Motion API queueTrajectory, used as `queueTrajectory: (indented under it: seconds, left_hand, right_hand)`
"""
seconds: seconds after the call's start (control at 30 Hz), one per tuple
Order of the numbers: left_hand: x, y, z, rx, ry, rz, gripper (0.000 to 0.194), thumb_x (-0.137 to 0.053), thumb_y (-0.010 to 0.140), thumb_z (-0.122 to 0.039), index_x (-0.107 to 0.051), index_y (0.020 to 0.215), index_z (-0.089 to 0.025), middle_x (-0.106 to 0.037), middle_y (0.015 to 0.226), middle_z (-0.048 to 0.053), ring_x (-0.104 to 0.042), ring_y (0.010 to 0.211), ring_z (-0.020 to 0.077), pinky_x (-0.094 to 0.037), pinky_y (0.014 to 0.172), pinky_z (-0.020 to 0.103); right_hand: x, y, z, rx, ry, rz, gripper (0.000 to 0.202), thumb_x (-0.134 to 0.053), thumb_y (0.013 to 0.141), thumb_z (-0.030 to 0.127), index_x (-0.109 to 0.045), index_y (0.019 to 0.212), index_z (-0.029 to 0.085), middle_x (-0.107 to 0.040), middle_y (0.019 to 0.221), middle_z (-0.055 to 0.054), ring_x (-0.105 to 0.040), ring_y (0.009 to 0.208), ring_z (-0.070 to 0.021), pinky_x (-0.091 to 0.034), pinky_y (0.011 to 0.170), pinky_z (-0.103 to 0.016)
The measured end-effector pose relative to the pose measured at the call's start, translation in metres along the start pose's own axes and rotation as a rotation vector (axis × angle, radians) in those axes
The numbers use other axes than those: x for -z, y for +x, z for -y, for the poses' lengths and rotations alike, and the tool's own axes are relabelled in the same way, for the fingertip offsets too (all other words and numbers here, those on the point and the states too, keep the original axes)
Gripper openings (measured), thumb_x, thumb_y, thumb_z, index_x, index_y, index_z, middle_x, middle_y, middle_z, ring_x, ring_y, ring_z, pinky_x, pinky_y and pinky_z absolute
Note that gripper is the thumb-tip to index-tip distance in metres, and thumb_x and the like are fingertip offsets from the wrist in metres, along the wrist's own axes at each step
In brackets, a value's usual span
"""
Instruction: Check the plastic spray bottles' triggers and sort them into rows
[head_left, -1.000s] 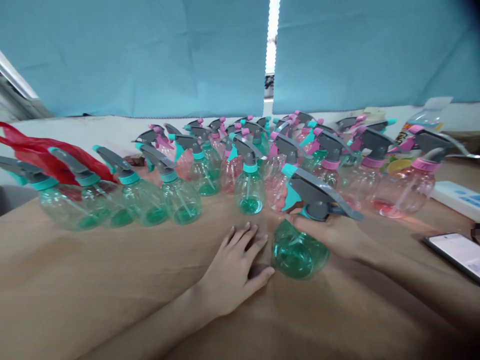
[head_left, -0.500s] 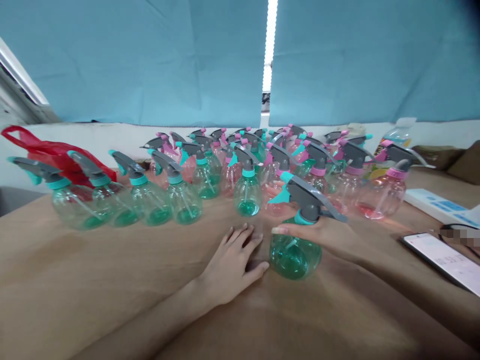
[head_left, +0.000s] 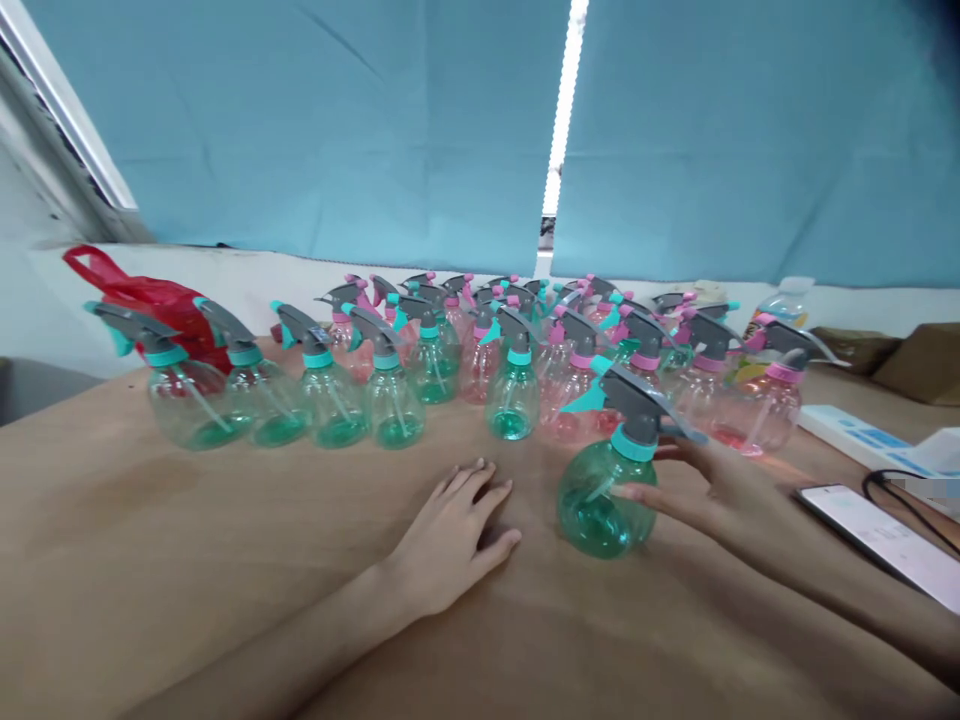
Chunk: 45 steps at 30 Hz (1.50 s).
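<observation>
A round spray bottle [head_left: 606, 505] with a teal collar, grey head and teal trigger stands near me on the table, green-tinted, with liquid at its bottom. My right hand [head_left: 705, 485] is at its right side, thumb stretched across the front of the bottle and fingers apart behind it below the spray head; the grip looks loose. My left hand [head_left: 450, 540] lies flat on the tabletop left of this bottle, fingers spread, holding nothing. Beyond it, a single green spray bottle [head_left: 513, 400] stands at the front of the group.
Several green spray bottles [head_left: 337, 405] form a row at left. Pink spray bottles [head_left: 761, 405] and more green ones crowd behind. A red plastic bag [head_left: 169, 300] lies back left. A phone [head_left: 885, 540], a black cable [head_left: 911, 510] and a white-and-blue box [head_left: 862, 435] are at right.
My right hand has slid rightward off the near bottle's neck, its thumb and fingers reaching less far round it. The left hand stays flat. The view has shifted slightly.
</observation>
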<state>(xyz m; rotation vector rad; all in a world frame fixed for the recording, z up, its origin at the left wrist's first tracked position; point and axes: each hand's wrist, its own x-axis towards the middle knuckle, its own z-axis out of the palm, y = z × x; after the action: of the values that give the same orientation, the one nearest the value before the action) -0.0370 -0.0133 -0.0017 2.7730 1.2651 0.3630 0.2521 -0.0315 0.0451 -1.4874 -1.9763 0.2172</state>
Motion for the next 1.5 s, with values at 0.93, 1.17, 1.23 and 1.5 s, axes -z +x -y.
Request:
queueTrajectory:
  seconds: [0.93,1.17,1.23,1.5]
  left_hand:
    - [0.011,-0.042,0.036,0.140,0.043,-0.142,0.033,-0.054,0.089,-0.025,-0.055,0.121,-0.015,-0.059,0.124,0.012,-0.051,0.116,0.0297,-0.041,0.098,0.047]
    - [0.012,-0.043,0.034,0.158,0.027,-0.107,0.040,-0.056,0.089,-0.024,-0.050,0.128,-0.013,-0.056,0.129,0.013,-0.048,0.120,0.0300,-0.036,0.102,0.049]
    - [0.011,-0.043,0.034,0.157,0.028,-0.108,0.041,-0.055,0.090,-0.024,-0.049,0.128,-0.013,-0.055,0.129,0.013,-0.048,0.121,0.0299,-0.036,0.102,0.049]
    - [0.012,-0.042,0.037,0.149,0.022,-0.137,0.038,-0.052,0.091,-0.027,-0.050,0.127,-0.017,-0.056,0.128,0.011,-0.049,0.120,0.0287,-0.038,0.101,0.047]
  right_hand:
    - [-0.106,0.119,0.089,0.089,0.073,-0.022,0.062,-0.061,0.074,0.062,-0.061,0.114,0.014,-0.069,0.109,-0.015,-0.065,0.093,-0.0326,-0.052,0.074,-0.047]
    - [-0.110,0.134,0.091,0.105,0.010,-0.029,0.063,-0.061,0.077,0.057,-0.058,0.118,0.010,-0.069,0.110,-0.016,-0.065,0.099,-0.0342,-0.050,0.084,-0.050]
    - [-0.112,0.136,0.092,0.101,-0.009,-0.036,0.064,-0.060,0.077,0.058,-0.058,0.118,0.008,-0.069,0.109,-0.018,-0.064,0.099,-0.0360,-0.050,0.083,-0.051]
    - [-0.105,0.125,0.091,0.137,0.036,-0.081,0.056,-0.061,0.080,0.049,-0.054,0.123,0.013,-0.068,0.115,-0.013,-0.064,0.103,-0.0307,-0.050,0.085,-0.046]
